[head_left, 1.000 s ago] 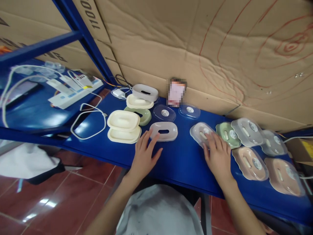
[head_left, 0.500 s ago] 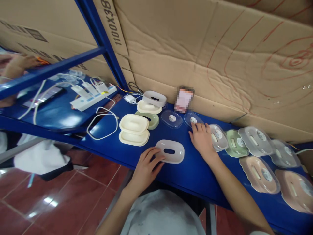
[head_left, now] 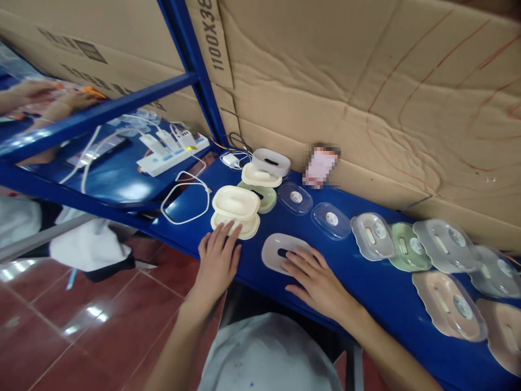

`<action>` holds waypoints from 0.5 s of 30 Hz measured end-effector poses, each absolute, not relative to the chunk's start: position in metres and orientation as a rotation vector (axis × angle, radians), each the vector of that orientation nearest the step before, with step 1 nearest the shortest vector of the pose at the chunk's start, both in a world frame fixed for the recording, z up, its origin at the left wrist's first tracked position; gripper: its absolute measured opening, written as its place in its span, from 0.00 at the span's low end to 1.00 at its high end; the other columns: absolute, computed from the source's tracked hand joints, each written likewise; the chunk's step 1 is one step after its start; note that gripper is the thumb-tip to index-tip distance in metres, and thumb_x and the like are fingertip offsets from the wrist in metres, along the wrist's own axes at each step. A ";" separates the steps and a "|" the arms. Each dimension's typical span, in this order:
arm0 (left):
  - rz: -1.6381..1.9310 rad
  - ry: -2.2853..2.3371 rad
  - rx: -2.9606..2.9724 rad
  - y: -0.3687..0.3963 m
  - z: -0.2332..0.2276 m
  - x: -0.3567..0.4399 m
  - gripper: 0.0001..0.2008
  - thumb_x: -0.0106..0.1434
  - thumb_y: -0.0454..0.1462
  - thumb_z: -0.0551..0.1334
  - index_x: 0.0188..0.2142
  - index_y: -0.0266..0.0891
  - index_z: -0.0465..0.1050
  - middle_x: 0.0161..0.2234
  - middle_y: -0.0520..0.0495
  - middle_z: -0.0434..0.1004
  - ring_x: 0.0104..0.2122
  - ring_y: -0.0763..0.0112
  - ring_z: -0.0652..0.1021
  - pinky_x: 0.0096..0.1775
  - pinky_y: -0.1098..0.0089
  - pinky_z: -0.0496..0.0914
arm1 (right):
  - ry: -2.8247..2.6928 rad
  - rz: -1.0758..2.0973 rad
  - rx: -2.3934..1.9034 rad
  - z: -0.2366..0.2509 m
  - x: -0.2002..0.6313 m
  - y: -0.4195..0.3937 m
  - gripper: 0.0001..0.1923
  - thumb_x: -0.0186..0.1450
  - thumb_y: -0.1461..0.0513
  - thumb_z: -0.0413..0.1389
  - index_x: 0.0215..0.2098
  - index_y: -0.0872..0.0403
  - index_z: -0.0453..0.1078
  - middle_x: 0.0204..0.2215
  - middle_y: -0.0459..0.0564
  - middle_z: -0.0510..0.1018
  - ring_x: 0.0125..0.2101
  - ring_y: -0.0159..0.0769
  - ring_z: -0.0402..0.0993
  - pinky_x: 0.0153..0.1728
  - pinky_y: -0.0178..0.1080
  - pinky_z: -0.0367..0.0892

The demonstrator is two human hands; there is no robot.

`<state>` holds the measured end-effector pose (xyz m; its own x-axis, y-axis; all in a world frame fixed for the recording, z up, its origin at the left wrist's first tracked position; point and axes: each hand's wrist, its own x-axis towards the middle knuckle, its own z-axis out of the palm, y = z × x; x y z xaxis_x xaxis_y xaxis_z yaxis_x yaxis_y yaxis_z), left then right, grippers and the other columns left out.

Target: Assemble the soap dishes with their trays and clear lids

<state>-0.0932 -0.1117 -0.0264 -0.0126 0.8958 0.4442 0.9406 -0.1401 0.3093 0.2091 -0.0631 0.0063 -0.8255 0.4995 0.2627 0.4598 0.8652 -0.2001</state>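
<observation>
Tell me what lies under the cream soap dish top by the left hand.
Under the cream soap dish top sits a second cream piece, its rim showing all around; its middle is covered. The left hand touches that lower rim; both rest on the blue shelf.

White power strip (head_left: 173, 155) beside coiled cable (head_left: 185, 198).

A pale grey oval tray (head_left: 280, 251) with a central slot is laid flat near the counter's front edge, beside two stacked cream trays (head_left: 235, 212).

left hand (head_left: 217, 260) touching cream dish stack (head_left: 235, 211) | right hand (head_left: 317, 279) on grey tray (head_left: 280, 252)
</observation>
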 end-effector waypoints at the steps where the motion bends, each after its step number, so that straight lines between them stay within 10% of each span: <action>1: -0.815 -2.026 -2.129 -0.110 -0.028 -0.099 0.19 0.78 0.34 0.58 0.65 0.40 0.70 0.63 0.34 0.76 0.66 0.40 0.72 0.64 0.37 0.61 | -2.724 0.191 -0.719 0.003 0.212 -0.069 0.19 0.79 0.57 0.55 0.66 0.50 0.71 0.63 0.50 0.79 0.67 0.45 0.70 0.72 0.57 0.60; 8: -0.970 -1.820 -2.541 -0.118 -0.028 -0.075 0.08 0.76 0.35 0.63 0.51 0.46 0.80 0.56 0.42 0.81 0.56 0.55 0.80 0.61 0.47 0.67 | -2.485 0.147 -0.984 -0.004 0.252 -0.089 0.22 0.78 0.65 0.56 0.69 0.52 0.67 0.60 0.52 0.81 0.62 0.41 0.75 0.71 0.54 0.56; 15: -1.263 -1.657 -2.668 -0.129 -0.031 -0.019 0.23 0.73 0.33 0.67 0.65 0.46 0.71 0.66 0.35 0.70 0.63 0.53 0.76 0.57 0.54 0.78 | -2.470 0.159 -1.051 -0.001 0.240 -0.105 0.21 0.78 0.65 0.53 0.67 0.50 0.69 0.60 0.52 0.81 0.63 0.43 0.74 0.74 0.58 0.48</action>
